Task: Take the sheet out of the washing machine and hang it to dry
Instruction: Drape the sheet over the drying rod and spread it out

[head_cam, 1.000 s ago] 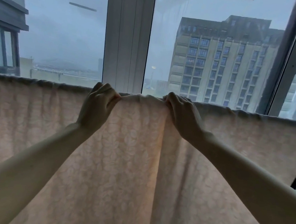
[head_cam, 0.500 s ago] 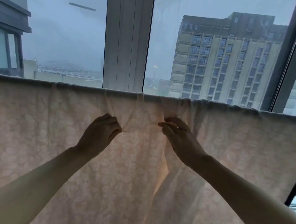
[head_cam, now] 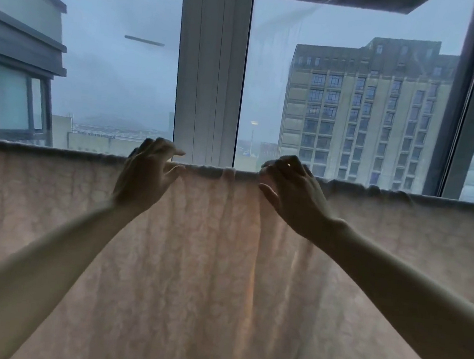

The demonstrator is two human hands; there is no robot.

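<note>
A pale pink patterned sheet (head_cam: 209,264) hangs across the whole view, draped over a horizontal line at its top edge, with a few bunched folds between my hands. My left hand (head_cam: 147,175) is raised at the sheet's top edge, fingers spread and relaxed, thumb near the fabric, holding nothing. My right hand (head_cam: 290,190) is at the top edge a little to the right, fingers loosely bent over the edge, thumb apart; no fabric is gripped.
A large window stands right behind the sheet, with a white central frame post (head_cam: 210,74) and a dark post (head_cam: 467,116) at the right. Buildings show outside through the glass.
Both hands let go of the fabric they pinched lower down and rose to the sheet's top edge, opening. The bunched fabric between them now hangs in folds.
</note>
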